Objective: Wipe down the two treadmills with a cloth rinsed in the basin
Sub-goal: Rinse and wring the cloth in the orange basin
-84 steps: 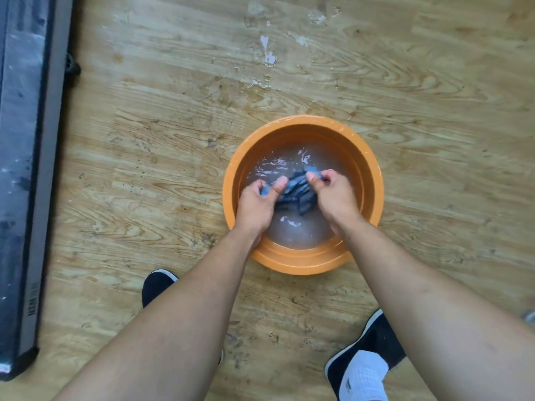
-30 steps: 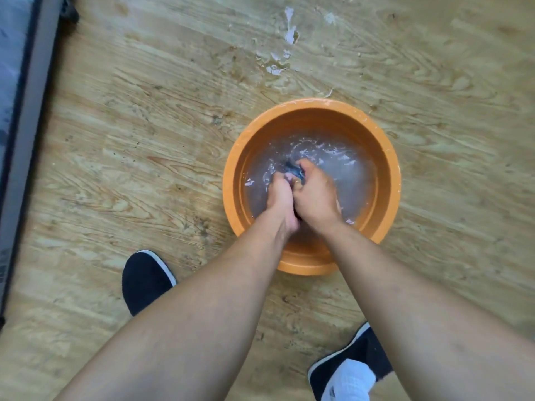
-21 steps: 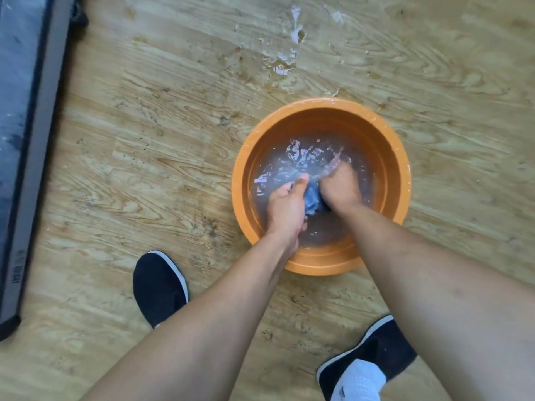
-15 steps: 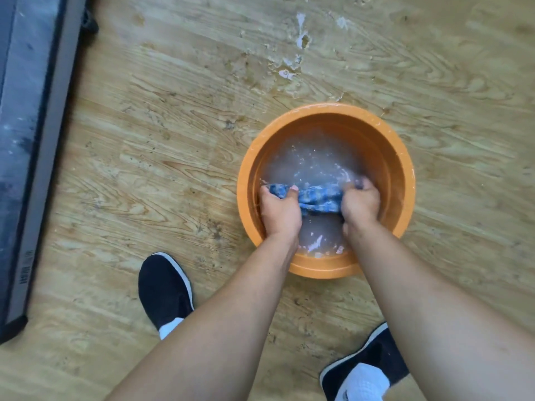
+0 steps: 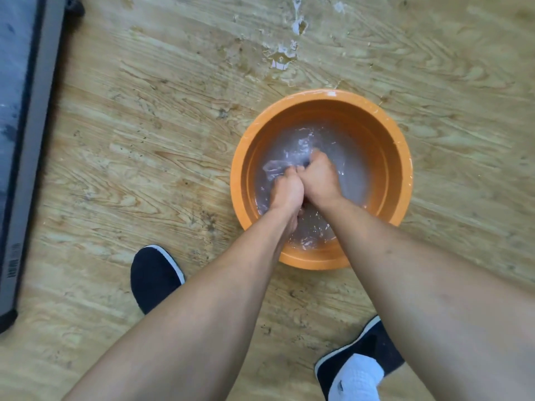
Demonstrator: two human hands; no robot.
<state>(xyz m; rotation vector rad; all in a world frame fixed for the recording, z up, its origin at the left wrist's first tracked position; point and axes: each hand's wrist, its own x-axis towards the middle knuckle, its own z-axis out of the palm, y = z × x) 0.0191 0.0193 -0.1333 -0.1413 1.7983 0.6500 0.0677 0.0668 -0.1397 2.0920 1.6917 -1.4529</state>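
Starting with the hands: how are they seen to be held?

— Both are sunk in the cloudy water of the orange basin. The left hand and the right hand are balled into fists and pressed against each other, knuckle to knuckle. The fingers of each are curled round the cloth.

And where is the cloth itself found?

— It is bunched between the two fists and mostly hidden by them. Only a pale fold is made out under the surface, trailing from the left hand's fingers toward the basin's left wall.

What is the basin set upon?

— It is stood on a wood-grain floor, just ahead of the person's feet. One dark shoe is planted to the basin's near left. A second dark shoe with a white sock is seen at the bottom edge, beside the right forearm. Wet splashes are spread on the boards beyond the far rim.

Is a treadmill in view?

— One edge of a treadmill is caught along the left border, well apart from the basin. A grey side rail beside a dark belt is all that is shown.
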